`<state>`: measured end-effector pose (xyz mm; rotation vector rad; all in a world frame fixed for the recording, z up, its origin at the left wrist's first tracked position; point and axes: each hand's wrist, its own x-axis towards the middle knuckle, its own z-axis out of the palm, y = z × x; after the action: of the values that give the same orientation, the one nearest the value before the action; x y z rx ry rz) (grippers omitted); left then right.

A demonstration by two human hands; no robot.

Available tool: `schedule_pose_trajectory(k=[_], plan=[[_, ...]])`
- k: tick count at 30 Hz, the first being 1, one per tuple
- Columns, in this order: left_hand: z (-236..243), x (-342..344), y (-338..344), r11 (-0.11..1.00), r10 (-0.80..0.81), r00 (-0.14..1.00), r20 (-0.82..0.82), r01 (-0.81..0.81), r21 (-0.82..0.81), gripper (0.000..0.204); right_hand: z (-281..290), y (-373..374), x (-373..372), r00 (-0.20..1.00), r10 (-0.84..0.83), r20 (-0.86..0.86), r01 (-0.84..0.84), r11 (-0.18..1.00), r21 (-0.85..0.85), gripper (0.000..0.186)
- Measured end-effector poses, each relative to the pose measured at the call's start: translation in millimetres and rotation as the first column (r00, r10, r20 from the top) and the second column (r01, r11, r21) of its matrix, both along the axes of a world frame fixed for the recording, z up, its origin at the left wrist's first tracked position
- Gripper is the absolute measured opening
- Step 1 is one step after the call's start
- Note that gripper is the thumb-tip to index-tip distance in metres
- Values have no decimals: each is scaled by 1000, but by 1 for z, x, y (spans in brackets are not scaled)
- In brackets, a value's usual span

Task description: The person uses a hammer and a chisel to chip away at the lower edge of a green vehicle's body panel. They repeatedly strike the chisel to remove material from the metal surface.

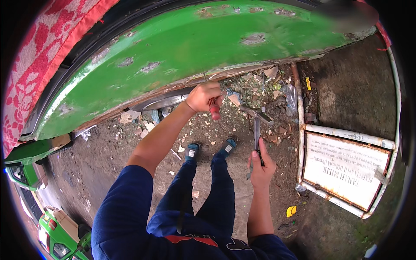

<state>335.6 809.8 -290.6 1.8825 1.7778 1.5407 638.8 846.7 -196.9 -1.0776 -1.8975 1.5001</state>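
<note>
My left hand (203,97) is closed around a screwdriver with a red handle (214,111). Its thin shaft points away from me, the tip at or close to the lower edge of a green vehicle body panel (186,47); whether it touches I cannot tell. In my right hand (262,170) is a hammer (256,130), gripped by the handle. The hammer's metal head is to the right of the screwdriver handle and apart from it. Bare grey patches (151,67) and chipped paint mark the panel.
Broken flakes and debris (271,72) litter the dirt ground under the panel. On the right stands a rusty white pipe frame (300,108) with a white sign board (342,169). A red patterned cloth (47,47) hangs at upper left. Other green vehicles (60,234) are at lower left.
</note>
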Motion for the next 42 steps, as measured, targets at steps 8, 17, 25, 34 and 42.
schedule_pose_trajectory(k=[8,17,25,34,42], plan=[[0,-2,-1,999,6,1000,19,-5,-46,23,1,4,1,1000,14,4,-14,1000,-9,41],[5,-6,19,998,49,997,58,-51,34,23,18,2,-12,992,119,32,-121,989,85,42],[9,-13,31,994,112,978,175,-111,-16,12,14,7,-46,981,196,3,-184,915,359,42],[-20,-19,19,979,187,970,153,-170,-116,7,11,5,-47,991,125,47,-132,966,221,43],[-17,-4,-3,995,-29,999,-28,27,-99,16,11,-4,-27,981,106,-164,-76,981,176,40]])
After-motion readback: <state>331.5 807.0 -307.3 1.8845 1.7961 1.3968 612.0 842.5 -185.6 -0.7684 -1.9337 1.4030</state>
